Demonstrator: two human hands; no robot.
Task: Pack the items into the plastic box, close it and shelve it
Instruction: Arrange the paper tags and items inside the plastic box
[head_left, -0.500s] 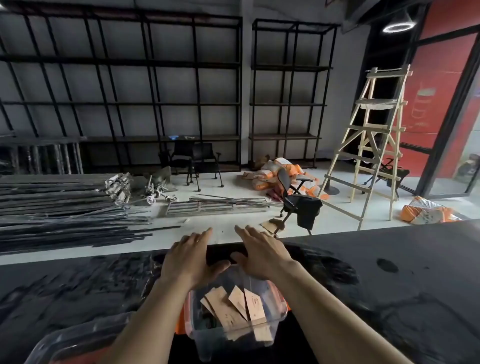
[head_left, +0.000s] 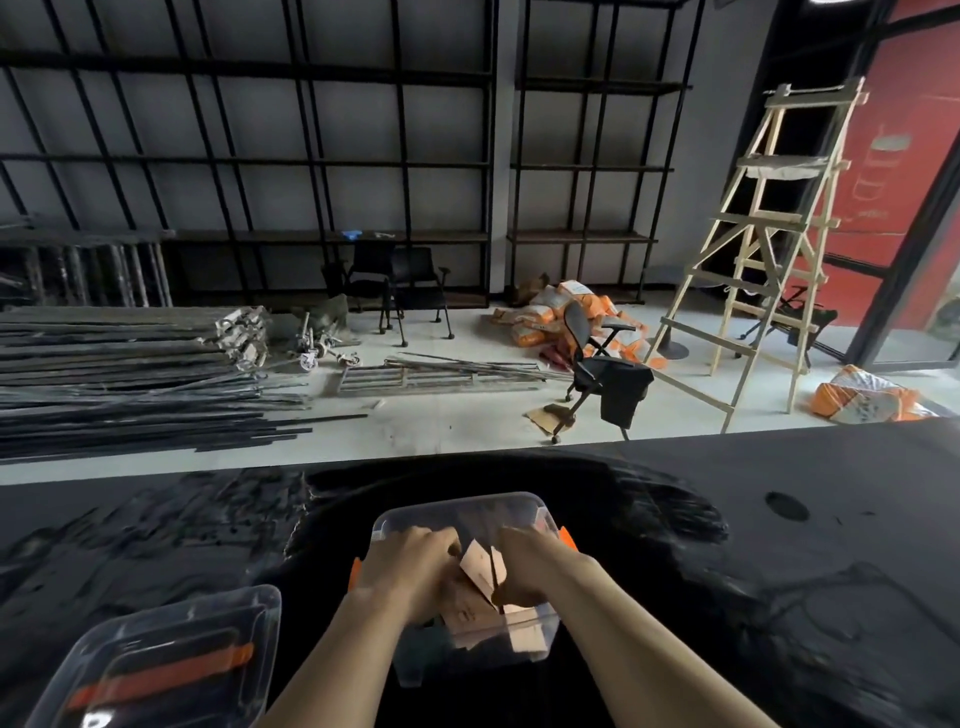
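Note:
A clear plastic box (head_left: 462, 512) with orange side latches stands on the black table in front of me. Inside it lie several tan paper tags (head_left: 480, 564). My left hand (head_left: 410, 566) and my right hand (head_left: 535, 569) are both down inside the box, fingers curled around the tags between them. The box's clear lid (head_left: 171, 660), with an orange handle strip, lies apart on the table at the lower left.
The black table (head_left: 753, 545) runs across the whole view, its far edge just beyond the box. Behind it are black metal shelves (head_left: 363, 161) on the wall, piled metal bars on the floor, office chairs, orange sacks and a wooden ladder (head_left: 769, 249).
Both hands have come back from the table's far side above the box and dropped into it, closing on the tags. The view has tilted down.

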